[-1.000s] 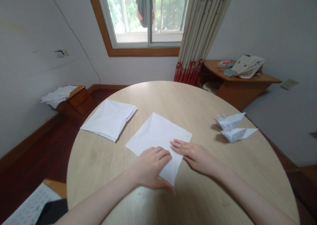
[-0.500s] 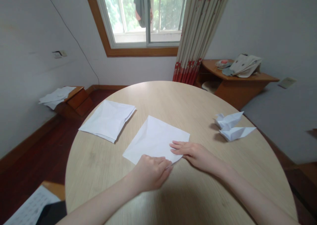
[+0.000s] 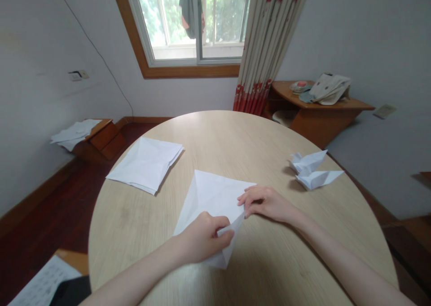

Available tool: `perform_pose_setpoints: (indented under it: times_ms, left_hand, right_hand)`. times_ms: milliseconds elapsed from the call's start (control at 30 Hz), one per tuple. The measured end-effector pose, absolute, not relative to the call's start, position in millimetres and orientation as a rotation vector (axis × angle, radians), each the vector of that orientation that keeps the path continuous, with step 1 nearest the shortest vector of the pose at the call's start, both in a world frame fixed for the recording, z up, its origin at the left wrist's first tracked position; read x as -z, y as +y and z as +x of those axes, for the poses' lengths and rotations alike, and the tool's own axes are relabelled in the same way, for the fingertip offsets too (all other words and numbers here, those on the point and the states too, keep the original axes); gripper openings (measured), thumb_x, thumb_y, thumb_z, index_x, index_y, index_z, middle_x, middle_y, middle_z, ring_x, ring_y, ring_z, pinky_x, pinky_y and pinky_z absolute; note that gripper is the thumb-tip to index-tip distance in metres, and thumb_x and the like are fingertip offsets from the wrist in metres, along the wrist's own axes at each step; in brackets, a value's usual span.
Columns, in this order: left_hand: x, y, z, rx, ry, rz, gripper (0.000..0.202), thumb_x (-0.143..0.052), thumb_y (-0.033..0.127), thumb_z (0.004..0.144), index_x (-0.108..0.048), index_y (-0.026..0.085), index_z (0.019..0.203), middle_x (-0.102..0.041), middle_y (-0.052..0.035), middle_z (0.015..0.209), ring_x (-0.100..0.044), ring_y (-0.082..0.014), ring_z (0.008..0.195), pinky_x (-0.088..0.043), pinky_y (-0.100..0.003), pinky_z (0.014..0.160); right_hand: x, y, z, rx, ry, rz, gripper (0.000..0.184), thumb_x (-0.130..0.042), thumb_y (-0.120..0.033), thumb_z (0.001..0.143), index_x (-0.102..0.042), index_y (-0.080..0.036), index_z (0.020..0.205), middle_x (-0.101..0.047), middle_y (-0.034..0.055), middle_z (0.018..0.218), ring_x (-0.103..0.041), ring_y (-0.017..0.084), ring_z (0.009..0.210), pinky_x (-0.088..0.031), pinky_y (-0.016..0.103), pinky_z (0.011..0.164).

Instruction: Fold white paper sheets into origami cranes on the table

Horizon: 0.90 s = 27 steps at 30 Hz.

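A white sheet of paper (image 3: 212,196) lies in front of me on the round table, its near part lifted and bent, with a corner pointing toward me. My left hand (image 3: 208,236) pinches the near edge between thumb and curled fingers. At the right corner, my right hand (image 3: 264,202) has its fingers bent over the paper's edge, thumb below them, gripping it. Part of the sheet is hidden behind my left hand. Two folded paper birds (image 3: 318,179) stand to the right, beyond my right hand. On the left rests a stack of white paper squares (image 3: 144,164).
The round wooden table (image 3: 215,130) fills the middle of the view. Behind it are a window and a patterned curtain (image 3: 266,50). A corner desk (image 3: 313,115) holds a cloth bag (image 3: 330,89). Papers (image 3: 76,133) lie on a small cabinet at left.
The near part of the sheet has lifted and bent, and its near corner now shows toward me. My right hand's fingers went from flat to bent. The sheet has turned slightly.
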State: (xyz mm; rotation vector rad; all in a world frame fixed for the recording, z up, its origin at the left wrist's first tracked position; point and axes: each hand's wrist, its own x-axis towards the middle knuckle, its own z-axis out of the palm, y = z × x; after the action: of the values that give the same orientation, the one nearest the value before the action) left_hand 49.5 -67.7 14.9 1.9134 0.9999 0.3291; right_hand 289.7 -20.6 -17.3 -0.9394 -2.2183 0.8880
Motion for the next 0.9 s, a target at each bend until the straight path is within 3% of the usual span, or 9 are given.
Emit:
perform_pose_setpoints:
  times_ms: [133, 300, 733, 833, 900]
  left_hand:
    - [-17.0, -67.9, 49.5, -0.312, 0.932, 1.819, 0.034, -0.051, 0.021, 0.079, -0.031, 0.018, 0.052, -0.024, 0.0091, 0.048, -0.021, -0.0056, 0.046, -0.016, -0.02, 0.043]
    - [-20.3, -67.0, 48.2, -0.268, 0.824, 1.698, 0.038, -0.053, 0.022, 0.078, -0.026, 0.018, 0.051, -0.021, 0.0093, 0.049, -0.018, -0.0053, 0.047, -0.013, -0.022, 0.043]
    - [-24.8, -66.8, 44.9, -0.108, 0.668, 1.62, 0.046, -0.061, 0.032, 0.079, -0.028, 0.018, 0.05, -0.024, 0.009, 0.05, -0.02, -0.0052, 0.048, -0.014, -0.023, 0.044]
    - [-19.6, -66.8, 47.8, -0.165, 0.699, 1.627, 0.038, -0.058, 0.032, 0.082, -0.037, 0.016, 0.054, -0.028, 0.0088, 0.05, -0.024, -0.0054, 0.049, -0.017, -0.021, 0.045]
    - [-14.3, -66.9, 50.0, -0.241, 0.733, 1.553, 0.024, -0.058, 0.032, 0.082, -0.048, 0.016, 0.068, -0.039, 0.0081, 0.055, -0.032, -0.0057, 0.049, -0.024, -0.019, 0.047]
  right_hand:
    - [16.4, -16.8, 291.8, -0.822, -2.252, -0.967, 0.029, -0.073, -0.049, 0.073, -0.067, -0.022, 0.066, -0.073, 0.001, 0.076, -0.069, 0.02, 0.083, -0.038, 0.049, 0.1]
    - [17.0, -14.2, 296.5, -0.78, -2.314, -1.065, 0.03, -0.069, -0.051, 0.077, -0.064, -0.022, 0.069, -0.07, 0.0004, 0.079, -0.064, 0.023, 0.098, -0.023, 0.054, 0.105]
    - [17.3, -19.9, 290.2, -0.939, -2.332, -1.035, 0.036, -0.052, -0.053, 0.089, -0.059, -0.022, 0.072, -0.067, 0.0011, 0.087, -0.057, 0.022, 0.106, -0.019, 0.046, 0.104]
    - [18.4, -20.5, 290.3, -0.929, -2.335, -1.027, 0.035, -0.054, -0.053, 0.088, -0.058, -0.022, 0.073, -0.067, 0.0011, 0.087, -0.057, 0.022, 0.107, -0.017, 0.046, 0.104]
    - [19.5, -20.7, 290.2, -0.919, -2.335, -1.024, 0.034, -0.055, -0.053, 0.088, -0.058, -0.022, 0.073, -0.066, 0.001, 0.088, -0.057, 0.022, 0.107, -0.017, 0.046, 0.104]
